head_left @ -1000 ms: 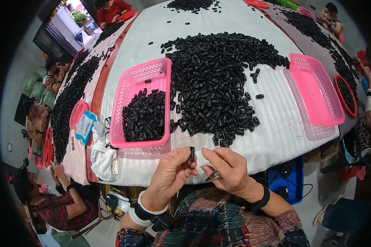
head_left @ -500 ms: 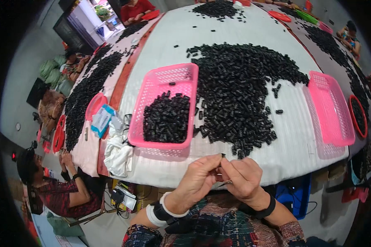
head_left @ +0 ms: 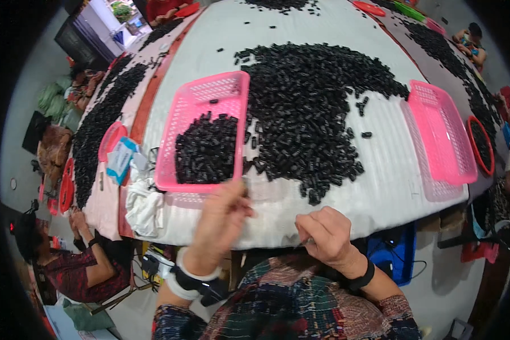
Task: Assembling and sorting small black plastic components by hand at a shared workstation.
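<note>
My left hand (head_left: 221, 218) is at the front right corner of a pink plastic basket (head_left: 195, 187), smeared by motion; whether its fingers hold anything cannot be made out. Many small black cylindrical pieces (head_left: 207, 150) lie heaped in that basket. My right hand (head_left: 327, 233) hovers above the table's front edge, fingers curled closed. A thin pointed tool (head_left: 300, 244) sticks out beneath its fingers, too small to name closely. Beyond my hands spreads a large pile of the same black pieces (head_left: 300, 119) on the white cloth.
Another pink basket (head_left: 445, 141) stands at the right, beside a red round tray (head_left: 480, 145). White cloth (head_left: 144, 207) and a blue-and-white packet (head_left: 122, 161) lie left of the filled basket. A co-worker (head_left: 73, 255) sits at the left; others sit around the tables. A blue bin (head_left: 392, 258) is below the edge.
My hands were together at the table's front edge, with a small dark piece at the fingertips. They have parted: my left hand has moved left to the basket. The view has shifted slightly.
</note>
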Demonstrator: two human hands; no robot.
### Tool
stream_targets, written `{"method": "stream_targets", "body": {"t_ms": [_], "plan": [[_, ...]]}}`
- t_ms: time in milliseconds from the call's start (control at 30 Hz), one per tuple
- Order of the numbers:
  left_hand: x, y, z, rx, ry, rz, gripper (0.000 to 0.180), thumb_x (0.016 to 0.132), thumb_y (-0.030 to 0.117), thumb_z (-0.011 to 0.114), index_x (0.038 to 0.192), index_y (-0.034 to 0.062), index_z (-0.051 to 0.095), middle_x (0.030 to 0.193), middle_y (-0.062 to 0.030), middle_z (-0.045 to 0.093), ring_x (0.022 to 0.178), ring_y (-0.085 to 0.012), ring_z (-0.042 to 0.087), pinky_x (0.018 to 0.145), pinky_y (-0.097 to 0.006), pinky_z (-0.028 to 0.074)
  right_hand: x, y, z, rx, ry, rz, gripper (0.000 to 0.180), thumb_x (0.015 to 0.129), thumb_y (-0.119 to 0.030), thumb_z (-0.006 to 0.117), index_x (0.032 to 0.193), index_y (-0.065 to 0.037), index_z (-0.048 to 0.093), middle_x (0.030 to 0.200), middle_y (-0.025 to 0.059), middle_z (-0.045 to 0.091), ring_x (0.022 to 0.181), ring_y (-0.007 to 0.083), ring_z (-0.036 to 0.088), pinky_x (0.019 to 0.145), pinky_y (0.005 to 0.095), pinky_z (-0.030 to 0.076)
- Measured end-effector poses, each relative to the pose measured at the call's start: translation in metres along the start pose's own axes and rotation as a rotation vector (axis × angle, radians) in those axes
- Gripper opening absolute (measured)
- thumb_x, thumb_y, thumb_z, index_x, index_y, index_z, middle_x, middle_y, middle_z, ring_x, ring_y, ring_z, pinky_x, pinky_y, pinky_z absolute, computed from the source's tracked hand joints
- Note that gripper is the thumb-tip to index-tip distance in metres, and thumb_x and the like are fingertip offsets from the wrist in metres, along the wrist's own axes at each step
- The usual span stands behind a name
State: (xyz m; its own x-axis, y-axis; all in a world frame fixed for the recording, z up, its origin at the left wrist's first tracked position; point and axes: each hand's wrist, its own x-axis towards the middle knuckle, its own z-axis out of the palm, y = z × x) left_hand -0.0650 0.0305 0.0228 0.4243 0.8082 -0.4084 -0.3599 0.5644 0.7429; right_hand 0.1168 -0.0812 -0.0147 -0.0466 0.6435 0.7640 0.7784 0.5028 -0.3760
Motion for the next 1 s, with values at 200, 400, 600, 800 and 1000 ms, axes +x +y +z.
{"method": "stream_targets", "body": {"t_ms": [200,400,600,800,1000], "plan": [[0.033,0.061,-0.034,0.024,0.231,0.245,0.013,0.083,0.016,0.062,0.090,0.0061,0.059,0.075,-0.0033,0.059,0.066,-0.0138,0.057,0.056,-0.025,0.048,-0.025,0.014,-0.011,-0.149,-0.051,0.321,0.031,0.052,0.001,0.065,0.081,-0.003,0.056,0.069,0.0069,0.051,0.062,0.0235,0.053,0.050,0.0326,0.041],[0.025,0.060,-0.010,0.031,0.185,0.284,0.024,0.084,0.017,0.061,0.105,0.0041,0.057,0.080,-0.0014,0.060,0.075,-0.0119,0.058,0.058,-0.021,0.048,-0.019,0.020,-0.004,-0.304,-0.079,0.438,0.030,0.055,-0.005,0.071,0.080,-0.005,0.054,0.068,0.0070,0.045,0.061,0.0233,0.051,0.049,0.0329,0.040],[0.008,-0.001,0.004,0.115,-0.147,-0.106,0.023,0.085,0.010,0.057,0.105,-0.0009,0.056,0.084,-0.0057,0.060,0.069,-0.0123,0.058,0.058,-0.024,0.051,-0.015,0.025,0.009,-0.407,-0.135,0.499,0.029,0.056,-0.009,0.073,0.079,-0.005,0.054,0.069,0.0072,0.047,0.062,0.0233,0.053,0.049,0.0332,0.041],[0.012,-0.045,0.019,0.143,-0.125,-0.305,0.023,0.086,0.010,0.057,0.104,-0.0033,0.054,0.086,-0.0085,0.060,0.072,-0.0138,0.059,0.059,-0.025,0.053,-0.012,0.026,0.012,-0.370,-0.099,0.461,0.030,0.053,-0.008,0.073,0.075,-0.006,0.052,0.067,0.0069,0.045,0.060,0.0227,0.052,0.048,0.0332,0.040],[0.016,-0.058,0.033,0.106,-0.168,-0.335,0.028,0.083,0.010,0.061,0.107,-0.0032,0.053,0.093,-0.0098,0.063,0.076,-0.0125,0.061,0.061,-0.022,0.051,-0.005,0.010,0.006,-0.096,-0.010,0.496,0.035,0.054,0.003,0.070,0.086,-0.001,0.056,0.073,0.0095,0.054,0.062,0.0236,0.057,0.051,0.0307,0.045]]}}
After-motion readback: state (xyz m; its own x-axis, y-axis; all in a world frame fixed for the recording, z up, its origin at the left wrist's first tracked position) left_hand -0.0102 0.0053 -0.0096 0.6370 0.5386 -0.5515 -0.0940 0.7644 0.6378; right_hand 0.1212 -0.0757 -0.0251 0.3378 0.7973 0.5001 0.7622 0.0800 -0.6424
